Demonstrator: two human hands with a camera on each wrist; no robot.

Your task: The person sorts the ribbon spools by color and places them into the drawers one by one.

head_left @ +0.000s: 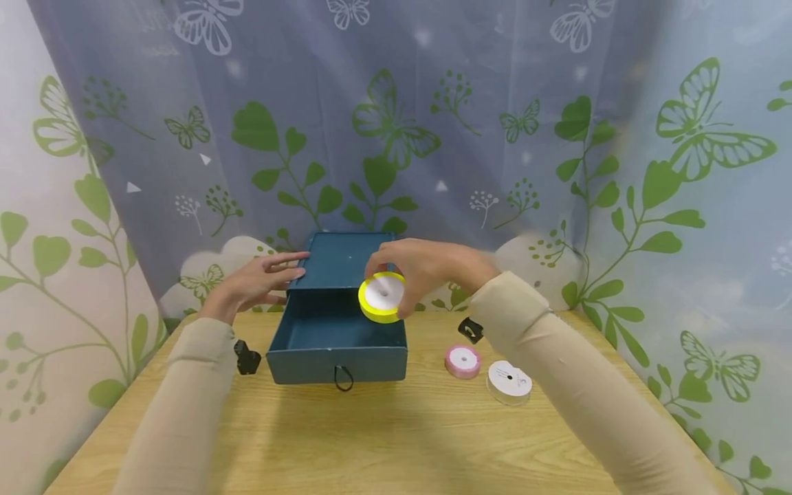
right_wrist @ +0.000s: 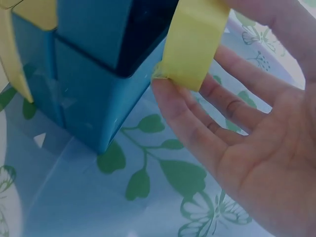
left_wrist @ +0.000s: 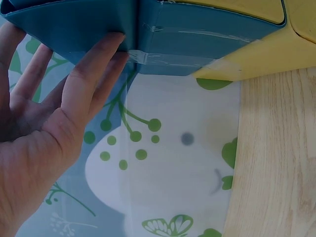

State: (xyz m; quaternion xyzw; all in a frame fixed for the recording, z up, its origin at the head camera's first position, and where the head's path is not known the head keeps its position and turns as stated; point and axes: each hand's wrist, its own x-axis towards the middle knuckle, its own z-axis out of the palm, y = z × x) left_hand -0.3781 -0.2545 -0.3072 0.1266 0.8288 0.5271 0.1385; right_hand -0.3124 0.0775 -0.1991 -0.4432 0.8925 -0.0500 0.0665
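Observation:
A spool of yellow ribbon [head_left: 381, 297] is pinched between the thumb and fingers of my right hand [head_left: 423, 268], just above the right side of a pulled-out drawer. The right wrist view shows the yellow ribbon [right_wrist: 195, 42] edge-on between thumb and fingertips. The drawer [head_left: 337, 364] belongs to a dark blue box [head_left: 346, 258] and has a black loop pull [head_left: 343, 378] on its front. With fingers fairly straight, my left hand [head_left: 262, 278] touches the box's left side. In the left wrist view, fingertips of the left hand [left_wrist: 64, 103] rest on the blue box wall [left_wrist: 197, 44].
Right of the drawer, a pink ribbon spool [head_left: 463, 361] and a white spool [head_left: 509, 382] lie on the wooden table [head_left: 371, 440]. One black object [head_left: 247, 358] is left of the drawer, another [head_left: 471, 330] by the right sleeve. A patterned curtain [head_left: 433, 137] hangs behind the box.

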